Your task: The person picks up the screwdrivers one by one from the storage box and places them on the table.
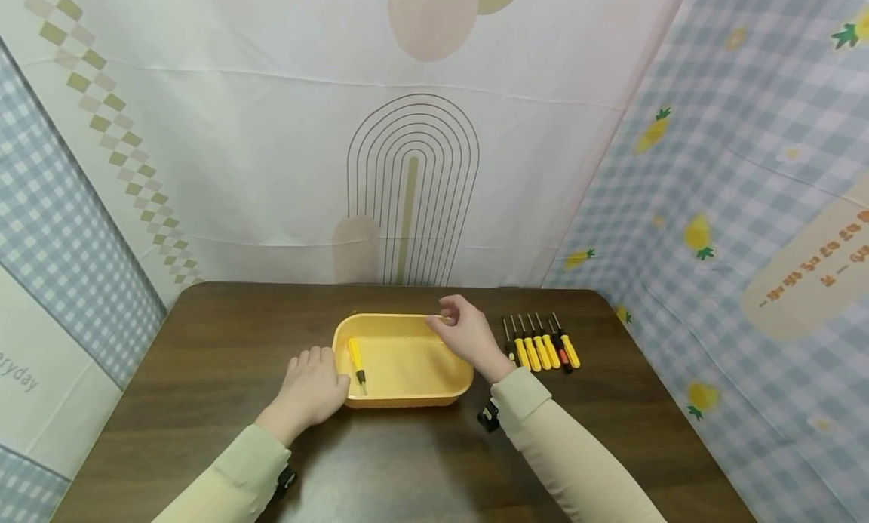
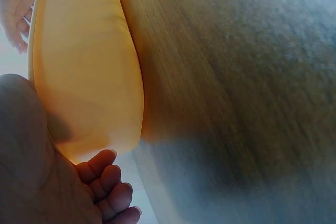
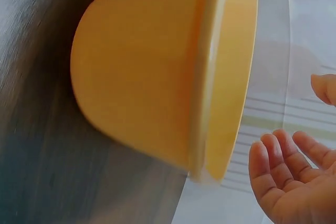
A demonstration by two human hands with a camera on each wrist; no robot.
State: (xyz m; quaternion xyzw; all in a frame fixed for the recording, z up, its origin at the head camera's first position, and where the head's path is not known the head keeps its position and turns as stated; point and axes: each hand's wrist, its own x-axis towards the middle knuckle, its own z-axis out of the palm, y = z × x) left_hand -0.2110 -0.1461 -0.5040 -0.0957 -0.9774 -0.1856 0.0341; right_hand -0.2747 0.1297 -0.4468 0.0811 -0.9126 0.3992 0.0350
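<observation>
A yellow plastic basin sits on the brown table in front of me. Inside it, toward the left end, lies a screwdriver with a yellow and black handle, its tip pointing toward me. My left hand holds the basin's left end, thumb at the rim and fingers along the outside. Over the far right corner of the basin hovers my right hand, its fingers loosely bent and apart with nothing between them. The right wrist view shows that hand's fingers beyond the basin's rim.
Right of the basin, several screwdrivers lie side by side in a row, mostly yellow-handled, one black and red. The wooden table meets a white patterned cloth at the back. A checked cloth hangs on the right.
</observation>
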